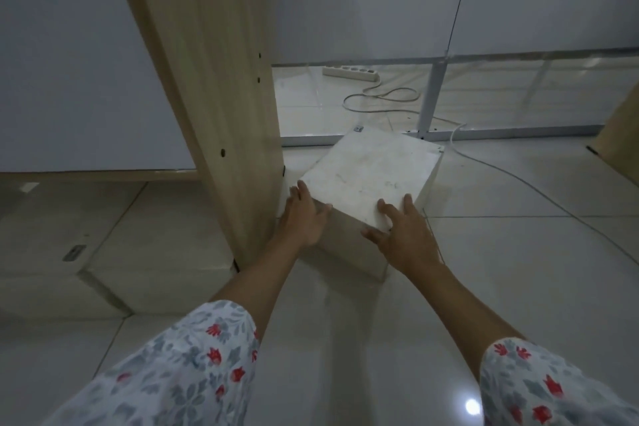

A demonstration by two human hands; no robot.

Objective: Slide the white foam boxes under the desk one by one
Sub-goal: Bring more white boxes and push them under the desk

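Note:
A white foam box [366, 176] sits on the tiled floor just right of the desk's wooden side panel [221, 79], its far end reaching toward the glass partition. My left hand [302, 218] lies flat with straight fingers against the box's near left corner, thumb over the top edge. My right hand [404, 235] presses on the near right corner, fingers spread over the top. Two more white foam boxes [145, 252] lie low on the floor to the left of the panel.
A grey metal frame [428, 100] with glass stands behind the box. A white power strip [349, 73] and its looping cable [380, 100] lie beyond the glass. Another cable [518, 183] runs across the floor on the right. A second wooden panel [619, 135] stands at far right.

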